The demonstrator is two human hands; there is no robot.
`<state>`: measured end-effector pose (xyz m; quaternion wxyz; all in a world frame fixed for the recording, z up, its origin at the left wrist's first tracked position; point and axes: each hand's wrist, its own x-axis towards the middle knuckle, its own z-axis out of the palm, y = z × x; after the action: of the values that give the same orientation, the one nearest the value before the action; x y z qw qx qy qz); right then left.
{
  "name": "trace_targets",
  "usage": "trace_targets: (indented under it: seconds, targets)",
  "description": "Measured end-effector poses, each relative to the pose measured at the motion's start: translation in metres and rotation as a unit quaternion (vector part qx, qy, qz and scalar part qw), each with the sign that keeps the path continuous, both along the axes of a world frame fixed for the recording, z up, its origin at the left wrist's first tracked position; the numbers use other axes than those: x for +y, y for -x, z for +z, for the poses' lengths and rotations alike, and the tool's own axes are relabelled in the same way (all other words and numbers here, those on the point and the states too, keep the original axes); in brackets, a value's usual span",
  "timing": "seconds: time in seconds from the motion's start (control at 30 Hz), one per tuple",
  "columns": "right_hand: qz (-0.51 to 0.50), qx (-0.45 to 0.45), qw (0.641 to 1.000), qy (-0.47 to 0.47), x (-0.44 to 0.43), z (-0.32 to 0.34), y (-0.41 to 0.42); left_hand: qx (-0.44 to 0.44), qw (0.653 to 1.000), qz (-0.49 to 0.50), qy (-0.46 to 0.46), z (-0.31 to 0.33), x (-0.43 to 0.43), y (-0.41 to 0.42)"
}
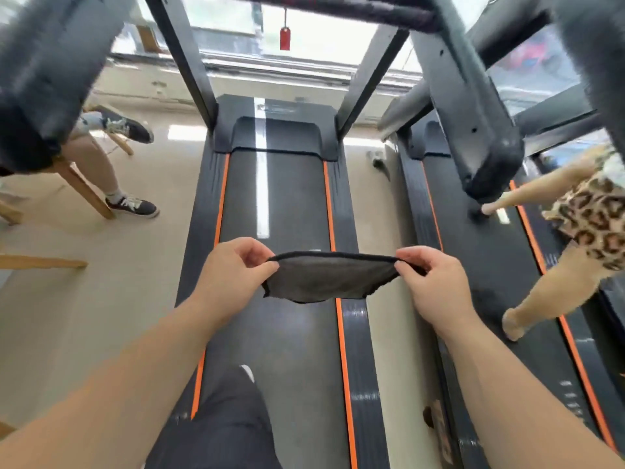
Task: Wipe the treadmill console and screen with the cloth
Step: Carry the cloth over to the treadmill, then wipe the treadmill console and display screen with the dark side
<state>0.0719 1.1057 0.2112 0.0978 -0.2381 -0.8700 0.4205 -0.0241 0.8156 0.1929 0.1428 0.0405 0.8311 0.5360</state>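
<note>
— Head view: we hold the cloth [324, 277] stretched above the treadmill belt [291, 198], left hand [233, 269] and right hand [429, 279] each pinching one corner.

— Its long axis runs hand to hand; the console is out of view, upward.

Pale beige floor [101, 299] catches glare from bright windows [321, 32] along the far wall — wooden chair legs [84, 191] stand at left, a second treadmill [490, 265] at right.
</note>
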Motion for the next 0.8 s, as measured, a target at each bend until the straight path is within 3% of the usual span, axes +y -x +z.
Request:
trace_targets:
  seconds: [0.2,0.4,0.63,0.8]
  targets:
    - [0.036,-0.02,0.987,-0.152,-0.015,0.109,0.111,0.003,1.0,-0.005,0.014,0.099,-0.007,0.112]
    - [0.046,-0.003,0.995,-0.094,-0.024,0.162,0.198,-0.03,0.998,0.045,-0.021,0.15,-0.015,0.199]
    - [0.039,0.009,0.998,-0.038,-0.001,0.143,0.321,-0.052,0.998,0.036,0.027,0.148,0.023,0.314]
    - [0.045,0.009,0.999,-0.018,0.053,0.149,0.43,-0.012,0.998,0.05,0.047,0.168,0.084,0.415]
